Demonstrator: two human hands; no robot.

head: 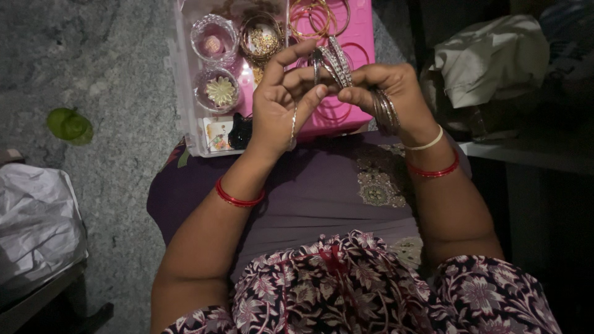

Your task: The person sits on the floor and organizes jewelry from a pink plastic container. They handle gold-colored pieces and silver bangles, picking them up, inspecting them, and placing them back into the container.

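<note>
Holding a small stack of silver bangles [334,62] upright between them, both hands met over the lap, at about twelve o'clock from the person's body. The left hand [281,102] was half curled, its thumb and forefinger pinching the near edge of the stack, and one thin bangle [293,127] hung loose over its palm. The right hand [387,93] was closed more tightly, fingertips gripping the stack from the three o'clock side, with several more dark bangles [385,112] bunched over its knuckles. Each wrist wore a red bangle; the right also had a pale band.

Just beyond the hands, at twelve o'clock, lay an open clear plastic box [182,99] with a pink lining, holding gold bangles [318,17] and small round jars [213,38]. A green lid-like object [70,125] sat on the grey floor at nine o'clock, well apart.
</note>
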